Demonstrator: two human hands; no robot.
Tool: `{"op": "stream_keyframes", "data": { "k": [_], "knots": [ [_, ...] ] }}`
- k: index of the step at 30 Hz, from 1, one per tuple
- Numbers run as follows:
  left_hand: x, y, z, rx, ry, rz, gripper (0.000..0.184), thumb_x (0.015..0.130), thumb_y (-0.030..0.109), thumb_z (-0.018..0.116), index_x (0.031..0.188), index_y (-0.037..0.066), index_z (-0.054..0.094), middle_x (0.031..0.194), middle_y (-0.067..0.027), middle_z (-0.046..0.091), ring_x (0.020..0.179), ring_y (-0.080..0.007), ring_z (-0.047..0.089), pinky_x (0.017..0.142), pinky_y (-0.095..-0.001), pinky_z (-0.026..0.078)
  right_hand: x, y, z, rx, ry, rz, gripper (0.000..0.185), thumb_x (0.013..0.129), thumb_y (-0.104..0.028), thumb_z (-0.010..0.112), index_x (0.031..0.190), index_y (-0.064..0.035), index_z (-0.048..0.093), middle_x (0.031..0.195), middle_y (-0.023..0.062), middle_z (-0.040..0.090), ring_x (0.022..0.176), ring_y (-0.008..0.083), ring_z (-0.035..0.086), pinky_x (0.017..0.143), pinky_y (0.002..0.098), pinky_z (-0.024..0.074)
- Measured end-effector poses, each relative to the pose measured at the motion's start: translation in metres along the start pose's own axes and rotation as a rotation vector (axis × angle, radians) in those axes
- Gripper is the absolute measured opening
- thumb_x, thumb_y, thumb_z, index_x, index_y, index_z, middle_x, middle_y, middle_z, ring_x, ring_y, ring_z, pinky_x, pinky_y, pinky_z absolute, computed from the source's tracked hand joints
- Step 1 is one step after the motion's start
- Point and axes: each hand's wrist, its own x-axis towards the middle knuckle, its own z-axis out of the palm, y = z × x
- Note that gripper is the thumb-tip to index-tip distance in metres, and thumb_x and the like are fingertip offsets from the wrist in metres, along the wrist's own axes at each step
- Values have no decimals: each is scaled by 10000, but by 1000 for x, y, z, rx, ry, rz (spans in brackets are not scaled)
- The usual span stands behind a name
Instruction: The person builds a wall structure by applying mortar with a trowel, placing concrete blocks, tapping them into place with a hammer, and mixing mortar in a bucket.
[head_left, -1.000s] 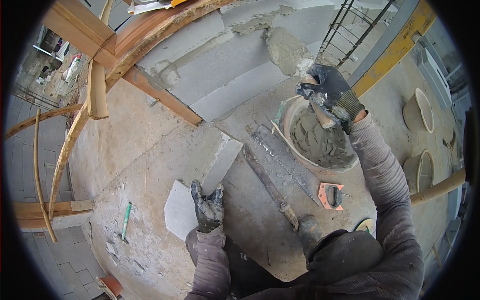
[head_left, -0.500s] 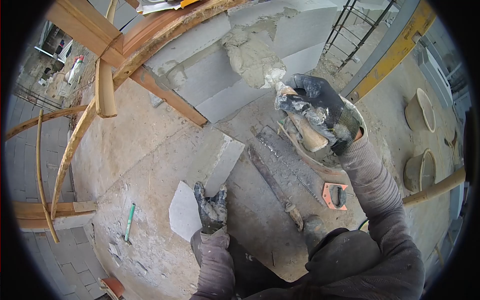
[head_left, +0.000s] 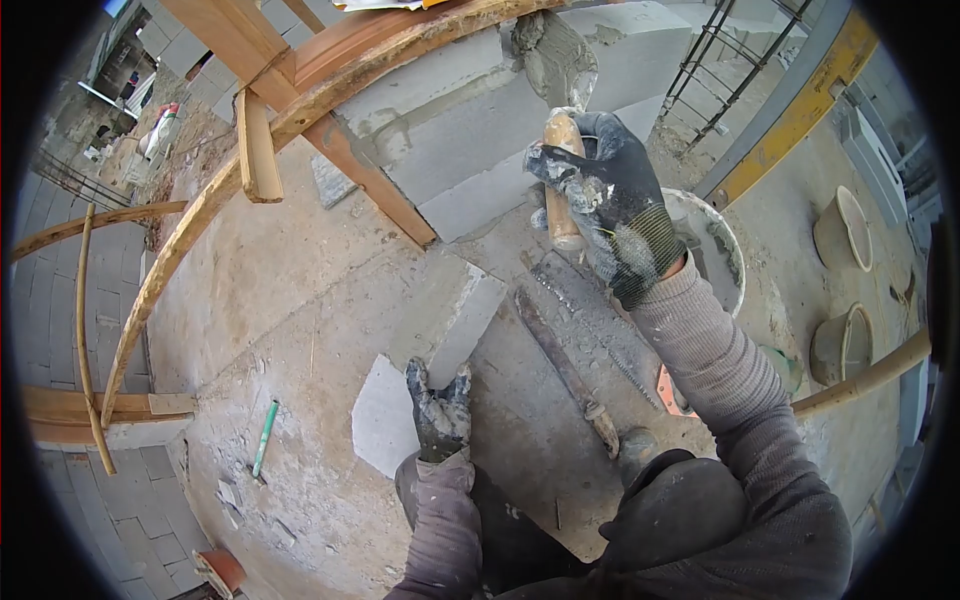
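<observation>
My right hand (head_left: 605, 190), in a dark mortar-smeared glove, grips the wooden handle of a trowel (head_left: 556, 62). The trowel's grey-coated blade lies over the top of the low wall of light blocks (head_left: 480, 165). My left hand (head_left: 440, 412), also gloved, holds the near end of a light grey block (head_left: 445, 310), thumb and fingers on its two sides. A paler cut block piece (head_left: 385, 420) lies beside that hand. Right of the held block, a long dark blade with a handle (head_left: 560, 365) rests on the floor near a handsaw (head_left: 625, 370), its orange handle partly behind my sleeve.
A mortar bucket (head_left: 738, 255) stands behind my right forearm. Two more buckets (head_left: 840, 230) sit far right. Wooden frame pieces (head_left: 375, 190) and a curved pole (head_left: 215, 195) cross the left. A yellow-edged level (head_left: 795, 110) leans at right; a green-handled tool (head_left: 265, 440) lies left.
My right hand has moved up and left, carrying the trowel blade farther along the wall top. Much of the mortar heap on the blade is gone. My left hand keeps its hold on the block.
</observation>
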Motion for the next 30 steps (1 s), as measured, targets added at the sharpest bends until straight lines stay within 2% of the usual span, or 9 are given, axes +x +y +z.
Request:
{"op": "stream_keyframes", "data": {
  "k": [5, 9, 12, 15, 20, 25, 27, 28, 30],
  "knots": [
    [2, -9, -16, 263, -74, 140, 437, 975, 197, 556, 1382, 126, 413, 1346, -95, 470, 1191, -273, 506, 976, -410, 511, -3, -22, 79, -127, -21, 156, 864, 855, -309, 694, 1395, 98, 156, 1375, 332, 315, 1318, 399, 384, 1097, 424, 364],
    [10, -7, -26, 276, -29, 135, 461, 992, 252, 530, 1403, 126, 363, 1302, -98, 466, 1172, -263, 507, 946, -433, 526, 4, 0, 127, -342, -4, 131, 1007, 904, -391, 597, 1439, 147, -65, 1459, 430, 138, 1400, 458, 252, 1139, 409, 299],
    [10, -6, -20, 404, -69, 228, 468, 986, 271, 540, 1403, 144, 369, 1321, -98, 462, 1163, -274, 517, 915, -446, 534, -3, 34, 144, -622, 129, -24, 936, 888, -373, 624, 1442, 128, 61, 1443, 398, 220, 1357, 473, 319, 1119, 458, 318],
    [13, 2, -15, 66, 88, -21, 455, 987, 269, 536, 1399, 156, 380, 1337, -108, 463, 1164, -283, 521, 919, -445, 535, -13, 45, 110, -690, 36, -36, 936, 895, -364, 595, 1437, 164, 44, 1458, 415, 184, 1374, 490, 281, 1137, 469, 284],
    [2, -8, -13, 441, -92, 267, 441, 988, 288, 533, 1386, 151, 402, 1335, -135, 477, 1188, -303, 518, 939, -425, 537, -62, 64, 61, -808, 46, -391, 812, 858, -262, 645, 1425, 122, 210, 1408, 350, 345, 1295, 452, 418, 1083, 472, 361],
    [-1, 1, -2, 88, 94, -37, 449, 989, 308, 529, 1382, 120, 417, 1325, -138, 490, 1164, -298, 537, 935, -383, 540, -106, 55, 44, -501, -105, -257, 705, 839, -230, 673, 1381, 50, 320, 1298, 269, 456, 1180, 398, 510, 1006, 461, 409],
    [-2, -15, -16, 941, -153, 601, 448, 984, 318, 535, 1374, 123, 434, 1304, -134, 505, 1140, -297, 551, 903, -384, 553, -104, 72, 36, -419, 6, -316, 703, 845, -262, 681, 1385, 5, 317, 1254, 248, 484, 1113, 370, 556, 945, 447, 457],
    [1, -9, -17, 937, -158, 607, 448, 984, 318, 535, 1374, 123, 434, 1304, -134, 505, 1140, -297, 551, 903, -384, 553, -103, 84, 29, -99, -39, -31, 669, 852, -283, 683, 1365, -7, 354, 1218, 214, 513, 1074, 332, 574, 920, 450, 469],
    [8, 3, -21, 262, -72, 103, 576, 942, 75, 576, 1448, 143, 309, 1434, -97, 351, 1233, -276, 481, 985, -412, 503, -100, 72, 2, 154, -23, 95, 634, 859, -287, 689, 1350, -10, 400, 1200, 185, 535, 1050, 317, 581, 929, 445, 467]
  ]
}}
